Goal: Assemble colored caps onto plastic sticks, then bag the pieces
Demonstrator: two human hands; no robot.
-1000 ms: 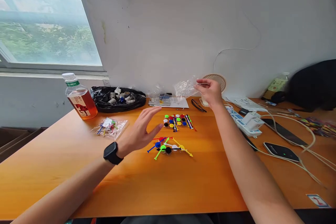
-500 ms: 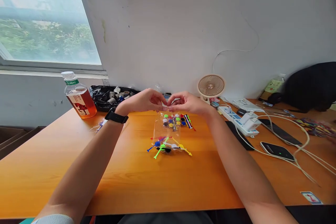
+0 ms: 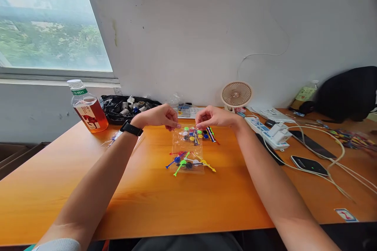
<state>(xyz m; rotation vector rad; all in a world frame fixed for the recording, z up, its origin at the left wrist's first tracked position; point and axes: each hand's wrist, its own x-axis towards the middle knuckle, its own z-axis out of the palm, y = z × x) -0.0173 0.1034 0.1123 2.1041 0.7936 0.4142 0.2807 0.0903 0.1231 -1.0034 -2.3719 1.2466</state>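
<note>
A clear plastic bag (image 3: 183, 147) lies between my arms. My left hand (image 3: 165, 117) pinches its far left corner, and my right hand (image 3: 210, 118) pinches the far right corner. Several coloured plastic arrow pieces lie at the bag's near end, among them a green arrow (image 3: 182, 163), a blue arrow (image 3: 173, 161) and a yellow arrow (image 3: 208, 165). I cannot tell which of them are inside the bag or on top. Round coloured discs (image 3: 192, 139) show through and beside its far part. Thin coloured sticks (image 3: 211, 135) lie just right of them.
A tea bottle (image 3: 90, 110) and a black bag of scraps (image 3: 116, 111) stand at the back left. At the right are a fan (image 3: 236, 95), a power strip (image 3: 265, 133), a phone (image 3: 309, 164), loose white cables and a tangled coloured bundle (image 3: 352, 140).
My hands have moved apart along the bag's far edge, from close together at its middle to the two corners. The bag now lies flatter on the table.
</note>
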